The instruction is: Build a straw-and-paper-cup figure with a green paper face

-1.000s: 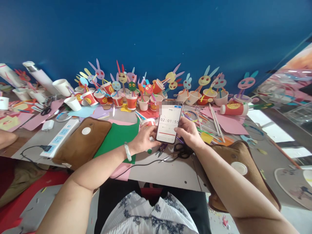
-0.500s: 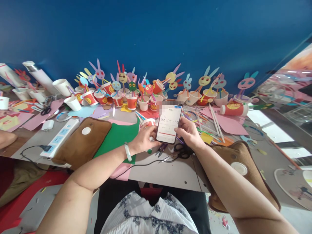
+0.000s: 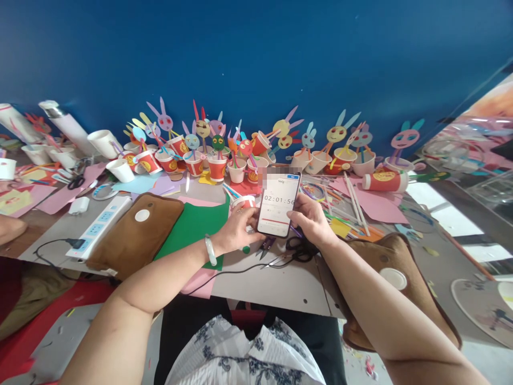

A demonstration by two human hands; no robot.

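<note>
Fingers: on the left hand (image 3: 236, 231) they are closed on the left edge of the phone (image 3: 276, 211); on the right hand (image 3: 315, 220) they grip its right edge, with the thumb at the edge of the screen.
Phone: above the middle of the bench (image 3: 240, 289), tilted to face the wearer; flat, glossy, dark-rimmed, its pale screen reading 02:01:56, part of it blurred out.
Finished-looking: rabbit-eared paper figures, among them a pink one with blue ears (image 3: 404, 139), stand in cups along the back edge, against the smooth blue wall (image 3: 256, 64).
Without a visible figure: a small white cup (image 3: 120, 170) towards the back left, and a red cup (image 3: 383, 181) lying on its side near the back right corner.
Loose stock: a matte green sheet (image 3: 200, 219) left of centre, a pink sheet (image 3: 380, 203) towards the right edge, and slim white sticks (image 3: 356, 203) beside thin coloured strips. How many more figures these would make cannot be told.
Tools: black-handled scissors (image 3: 300, 249) just below the right hand, a thin dark cable curving past them.
Pouches: plush, brown and cushion-like; one (image 3: 136, 230) near the front left, beside the hard white power strip (image 3: 98, 227), the other (image 3: 404, 299) overhanging the front edge at the right.
Nearby: another person's arm (image 3: 10, 230) at the left edge.
</note>
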